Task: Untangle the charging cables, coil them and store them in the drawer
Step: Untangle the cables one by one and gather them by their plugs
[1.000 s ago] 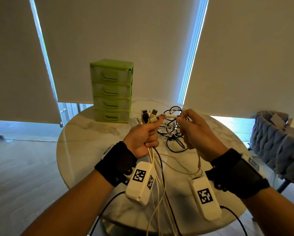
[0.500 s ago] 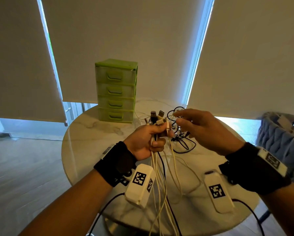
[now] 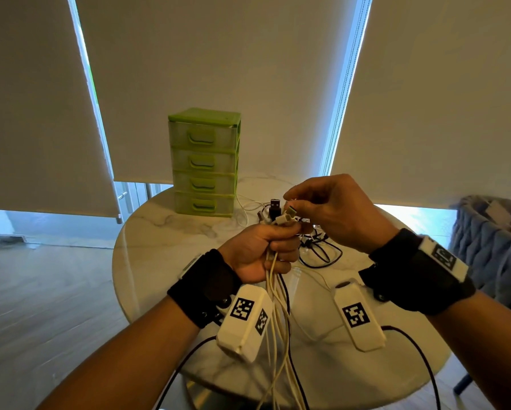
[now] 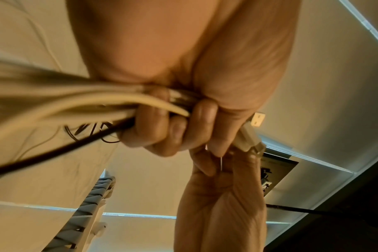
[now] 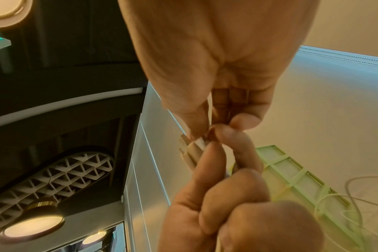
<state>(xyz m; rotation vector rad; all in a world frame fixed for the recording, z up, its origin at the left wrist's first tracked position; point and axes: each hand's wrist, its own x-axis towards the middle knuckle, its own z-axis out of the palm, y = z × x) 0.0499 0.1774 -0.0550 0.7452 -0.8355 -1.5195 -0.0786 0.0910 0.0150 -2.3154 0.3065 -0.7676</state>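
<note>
Head view: my left hand (image 3: 258, 253) grasps the cable bundle (image 3: 276, 294); my right hand (image 3: 334, 216) pinches 1 white plug (image 3: 289, 213). Behind stands a green drawer unit (image 3: 204, 161).

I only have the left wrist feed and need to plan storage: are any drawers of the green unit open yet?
Observer: No. All four drawers of the green drawer unit are closed.
Operator: Any cables on the table?
Observer: Yes, a black cable tangle lies on the marble table, beyond the hands.
Operator: What is the right hand doing?
Observer: The right hand pinches a white connector atop the cable bundle in the left hand grip.
</note>
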